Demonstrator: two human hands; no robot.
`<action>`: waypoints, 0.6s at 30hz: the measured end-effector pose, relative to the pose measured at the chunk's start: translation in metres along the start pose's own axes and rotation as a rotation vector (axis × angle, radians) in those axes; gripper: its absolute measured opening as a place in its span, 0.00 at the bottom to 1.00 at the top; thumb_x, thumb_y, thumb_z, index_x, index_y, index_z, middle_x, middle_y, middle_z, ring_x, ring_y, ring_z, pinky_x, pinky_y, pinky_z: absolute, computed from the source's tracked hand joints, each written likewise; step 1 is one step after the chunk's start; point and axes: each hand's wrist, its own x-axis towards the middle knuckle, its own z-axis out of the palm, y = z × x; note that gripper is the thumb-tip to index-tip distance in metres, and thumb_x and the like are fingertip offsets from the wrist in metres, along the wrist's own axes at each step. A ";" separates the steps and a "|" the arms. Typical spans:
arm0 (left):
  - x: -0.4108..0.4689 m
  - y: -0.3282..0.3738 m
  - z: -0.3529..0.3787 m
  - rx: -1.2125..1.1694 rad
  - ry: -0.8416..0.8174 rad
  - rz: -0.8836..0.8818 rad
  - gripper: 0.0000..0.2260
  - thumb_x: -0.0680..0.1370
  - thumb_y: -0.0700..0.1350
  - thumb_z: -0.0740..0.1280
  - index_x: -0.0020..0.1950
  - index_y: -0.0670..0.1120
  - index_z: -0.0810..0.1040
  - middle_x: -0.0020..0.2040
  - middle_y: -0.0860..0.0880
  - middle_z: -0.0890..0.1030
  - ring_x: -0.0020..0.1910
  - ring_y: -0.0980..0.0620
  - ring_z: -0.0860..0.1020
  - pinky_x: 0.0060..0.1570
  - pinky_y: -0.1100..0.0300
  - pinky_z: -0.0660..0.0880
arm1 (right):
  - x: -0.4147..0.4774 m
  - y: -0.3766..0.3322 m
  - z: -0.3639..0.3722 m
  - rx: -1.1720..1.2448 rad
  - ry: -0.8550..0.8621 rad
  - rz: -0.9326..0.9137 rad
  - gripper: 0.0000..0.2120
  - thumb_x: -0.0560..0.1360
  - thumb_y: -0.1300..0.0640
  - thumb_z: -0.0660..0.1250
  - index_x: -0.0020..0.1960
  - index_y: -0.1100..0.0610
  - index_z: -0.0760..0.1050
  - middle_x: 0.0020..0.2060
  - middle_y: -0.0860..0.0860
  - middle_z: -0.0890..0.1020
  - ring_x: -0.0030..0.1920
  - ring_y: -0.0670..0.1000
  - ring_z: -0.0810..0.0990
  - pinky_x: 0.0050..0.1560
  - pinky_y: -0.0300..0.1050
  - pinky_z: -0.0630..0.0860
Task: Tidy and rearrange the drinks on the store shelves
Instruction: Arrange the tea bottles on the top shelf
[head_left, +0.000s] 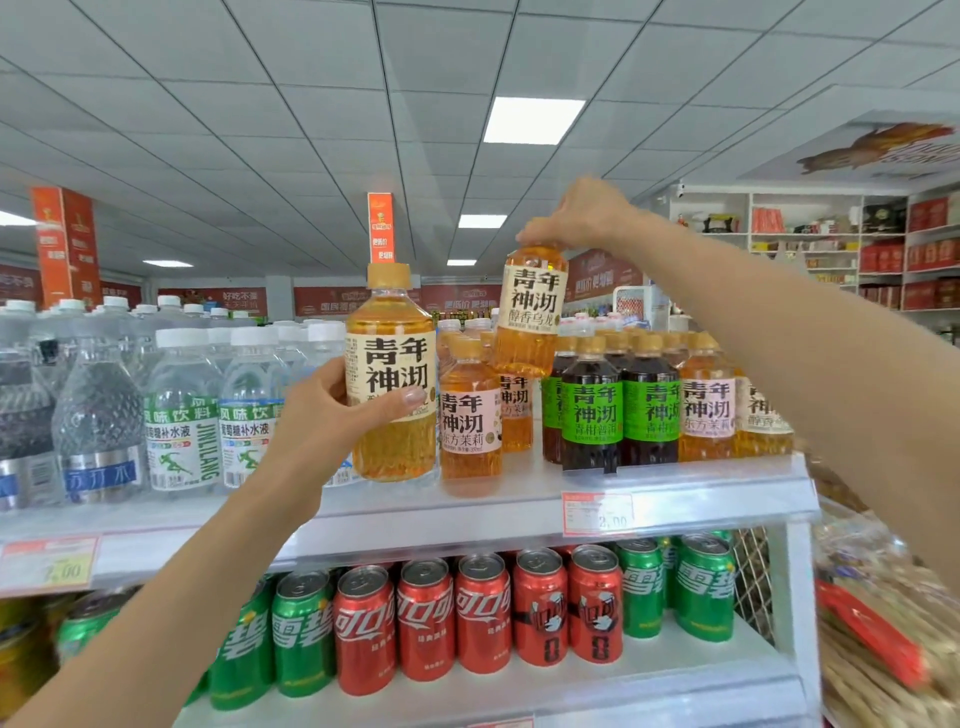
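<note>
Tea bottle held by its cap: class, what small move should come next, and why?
Probably lower the tea bottle, held by the right hand, into the front-row shelf gap beside the green-label bottles: it hangs just above that gap.

Your left hand (319, 415) curls round the near bottle (390, 338), forearm angled up; your right hand (576, 215), arm outstretched, grips the far bottle (531, 312) by its cap.

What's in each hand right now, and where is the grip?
The left hand grips the nearer tea bottle round its labelled middle. The right hand holds a second tea bottle from above by its top.
</note>
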 end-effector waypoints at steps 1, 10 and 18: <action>0.000 0.000 0.002 -0.015 -0.011 -0.001 0.13 0.65 0.47 0.73 0.47 0.54 0.77 0.38 0.60 0.83 0.34 0.68 0.79 0.29 0.76 0.71 | -0.004 -0.001 -0.005 0.030 -0.004 0.006 0.22 0.70 0.44 0.71 0.30 0.57 0.66 0.27 0.51 0.69 0.28 0.47 0.66 0.27 0.38 0.63; -0.004 0.001 0.020 -0.065 -0.147 -0.012 0.22 0.58 0.52 0.72 0.52 0.52 0.76 0.46 0.56 0.83 0.40 0.65 0.80 0.36 0.72 0.73 | -0.034 -0.002 -0.019 0.130 -0.066 -0.008 0.17 0.70 0.47 0.71 0.31 0.57 0.70 0.29 0.50 0.74 0.27 0.45 0.71 0.30 0.34 0.69; -0.020 -0.011 0.026 -0.089 -0.200 -0.065 0.21 0.59 0.51 0.72 0.51 0.53 0.76 0.42 0.60 0.84 0.40 0.66 0.80 0.32 0.76 0.72 | -0.065 0.015 -0.028 0.190 -0.140 0.001 0.16 0.70 0.46 0.71 0.37 0.60 0.76 0.33 0.50 0.77 0.36 0.47 0.74 0.45 0.40 0.69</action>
